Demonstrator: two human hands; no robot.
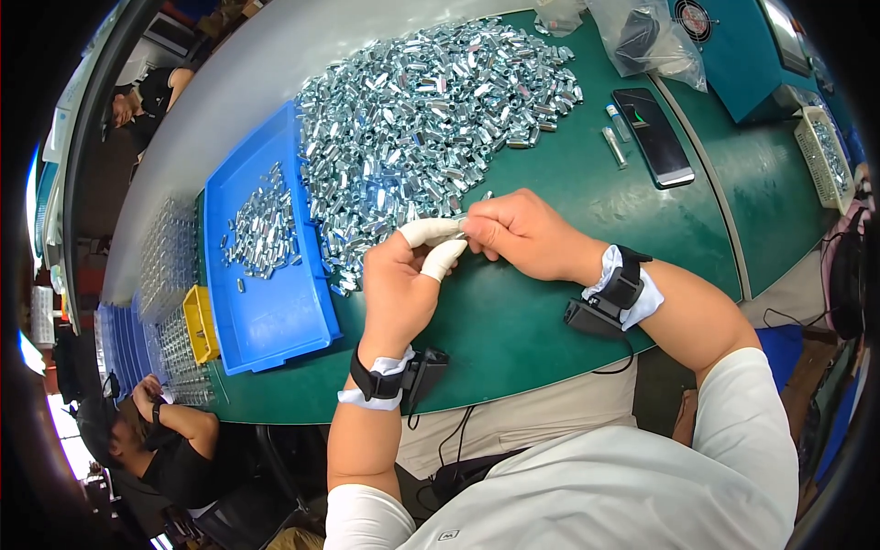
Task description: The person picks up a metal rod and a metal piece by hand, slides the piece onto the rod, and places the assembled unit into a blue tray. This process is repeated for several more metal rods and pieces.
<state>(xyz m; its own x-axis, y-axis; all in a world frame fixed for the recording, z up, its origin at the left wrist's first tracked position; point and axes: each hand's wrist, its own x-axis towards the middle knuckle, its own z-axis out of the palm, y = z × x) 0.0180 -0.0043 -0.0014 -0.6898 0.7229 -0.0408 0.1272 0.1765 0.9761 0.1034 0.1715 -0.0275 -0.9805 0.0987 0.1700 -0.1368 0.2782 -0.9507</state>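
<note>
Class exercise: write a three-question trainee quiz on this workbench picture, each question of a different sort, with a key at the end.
1. True or false: the blue tray is filled to the brim with metal parts.
2. Which hand wears white finger covers? A) left hand B) right hand
3. What dark flat thing lies on the green table right of the pile of metal parts?

Key: 1 false; 2 A; 3 a phone.

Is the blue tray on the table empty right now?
No, the blue tray holds a scatter of small shiny metal parts in its far half, beside the big pile on the green table.
</note>
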